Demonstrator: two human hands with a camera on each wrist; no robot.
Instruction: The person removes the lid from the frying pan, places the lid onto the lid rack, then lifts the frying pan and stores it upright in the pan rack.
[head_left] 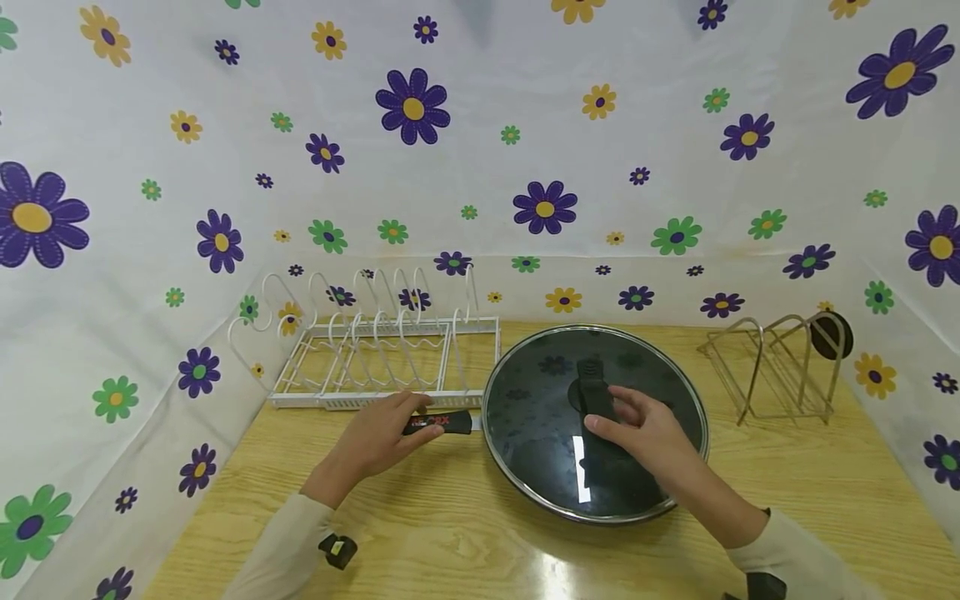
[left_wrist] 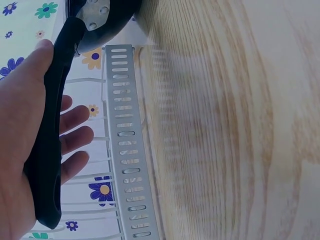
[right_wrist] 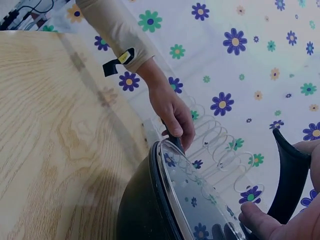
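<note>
A black wok (right_wrist: 140, 205) with a deep curved side stands on the wooden table, covered by a dark glass lid (head_left: 525, 450) with a shiny metal rim. My left hand (head_left: 378, 435) holds the wok's long black handle (left_wrist: 47, 135), which lies across the palm with the thumb on one side and the fingers on the other. Over the lid, my right hand (head_left: 651, 435) grips the upright black lid handle (right_wrist: 291, 175) between thumb and fingers. The lid sits level on the wok, and hides its inside.
A white wire rack (head_left: 487, 398) with looped dividers stands at the back left, close behind the left hand. At the back right is a smaller metal rack (head_left: 759, 358), with a dark round disc (head_left: 832, 336) at its far end. Flower-printed cloth (head_left: 480, 167) encloses the table.
</note>
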